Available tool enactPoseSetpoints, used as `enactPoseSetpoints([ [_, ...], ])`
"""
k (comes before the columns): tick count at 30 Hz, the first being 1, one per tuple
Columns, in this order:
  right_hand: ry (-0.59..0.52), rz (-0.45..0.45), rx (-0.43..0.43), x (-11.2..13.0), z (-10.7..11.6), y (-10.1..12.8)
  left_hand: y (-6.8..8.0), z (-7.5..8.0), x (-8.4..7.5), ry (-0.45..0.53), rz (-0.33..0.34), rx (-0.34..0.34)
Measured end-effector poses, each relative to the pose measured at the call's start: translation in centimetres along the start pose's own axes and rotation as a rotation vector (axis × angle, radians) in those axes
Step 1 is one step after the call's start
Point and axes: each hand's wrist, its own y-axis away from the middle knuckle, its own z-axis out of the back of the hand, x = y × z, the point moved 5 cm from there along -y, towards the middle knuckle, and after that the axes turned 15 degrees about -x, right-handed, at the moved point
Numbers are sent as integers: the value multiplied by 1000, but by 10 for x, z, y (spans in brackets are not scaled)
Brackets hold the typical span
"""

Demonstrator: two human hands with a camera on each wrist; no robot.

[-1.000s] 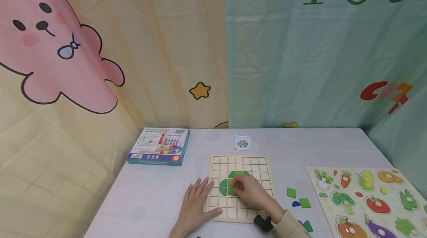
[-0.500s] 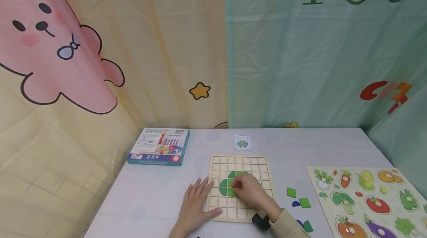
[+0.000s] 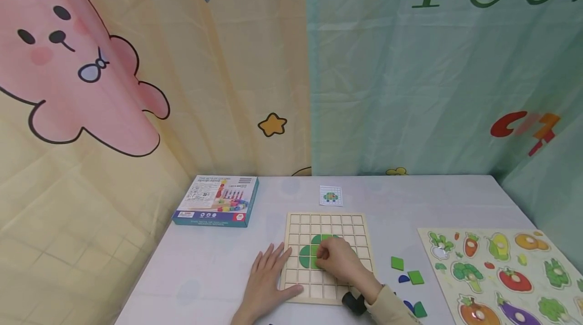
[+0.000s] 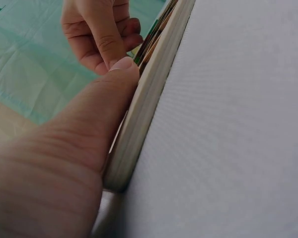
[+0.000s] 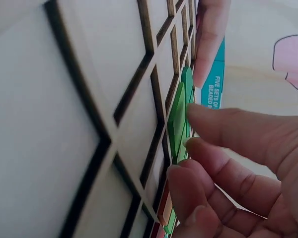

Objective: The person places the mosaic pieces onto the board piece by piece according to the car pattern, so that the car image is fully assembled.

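On the pale table (image 3: 205, 274) we see a square wooden grid board (image 3: 326, 224) lying flat, flat green pieces (image 3: 304, 256) seated mid-board. Our left hand (image 3: 267, 279) lies open, fingers straight, thumb pressing the board's left edge. Our right hand (image 3: 339, 262) curls fingertips (image 5: 188, 144) on a green tile (image 5: 177, 119), seemingly pinching it

The square wooden grid board (image 3: 329, 256) lies mid-table; the flat cardboard game box (image 3: 216, 200) behind-left, the vegetable peg puzzle (image 3: 505, 272) right.
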Motion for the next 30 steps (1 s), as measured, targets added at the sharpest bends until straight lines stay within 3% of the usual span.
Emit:
enactPoseSetpoints([
  [19,48,-23,-11,11,-17,-3,1,3,-2,-1,-27,-29],
  [30,10,-50,-2,9,-14,-4,1,2,-1,10,-37,-47],
])
